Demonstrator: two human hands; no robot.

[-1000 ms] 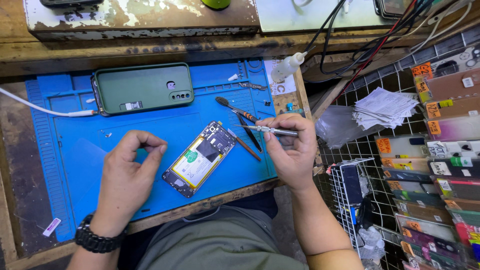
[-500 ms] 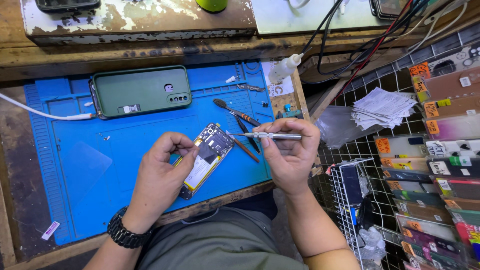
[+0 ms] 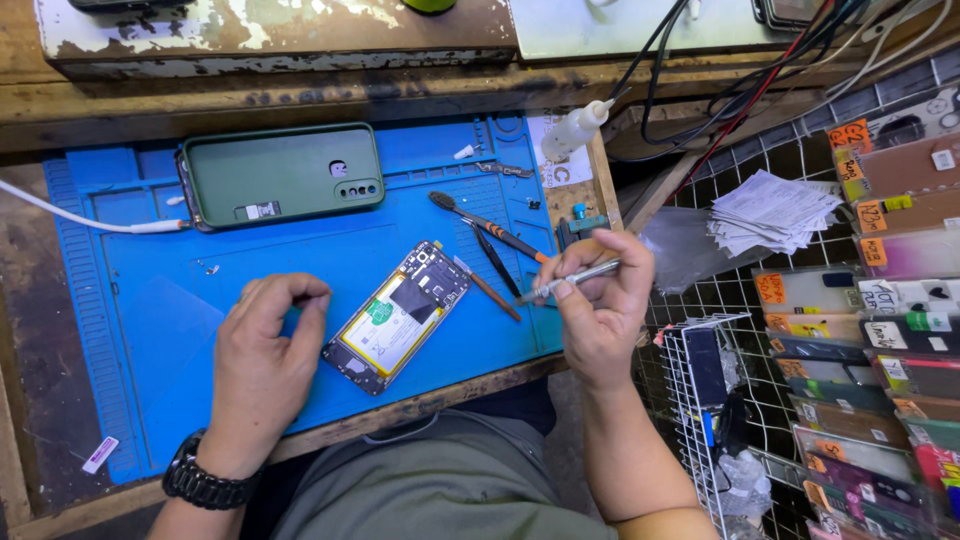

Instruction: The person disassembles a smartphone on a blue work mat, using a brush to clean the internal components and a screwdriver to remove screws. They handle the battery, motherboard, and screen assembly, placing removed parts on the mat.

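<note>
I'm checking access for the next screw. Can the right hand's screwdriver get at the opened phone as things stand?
Probably yes: the right hand holds the screwdriver just beside the opened phone, with only loose tools between; the left hand sits clear.

1. The work mat point(image 3: 150, 300) is bright blue.
2. The phone case point(image 3: 280, 175) is dark green.
3. The opened phone point(image 3: 398, 316) shows a black frame, a pale yellowish battery with a green patch and a black square.
4. The screwdriver point(image 3: 565, 282) in the right hand point(image 3: 600, 310) is silver-grey.
5. The brush point(image 3: 490, 226) has a black and orange handle.
6. The cable point(image 3: 70, 215) is white.
7. The wristwatch point(image 3: 205, 483) is black.
8. The bench top point(image 3: 300, 85) is worn brown wood.
</note>
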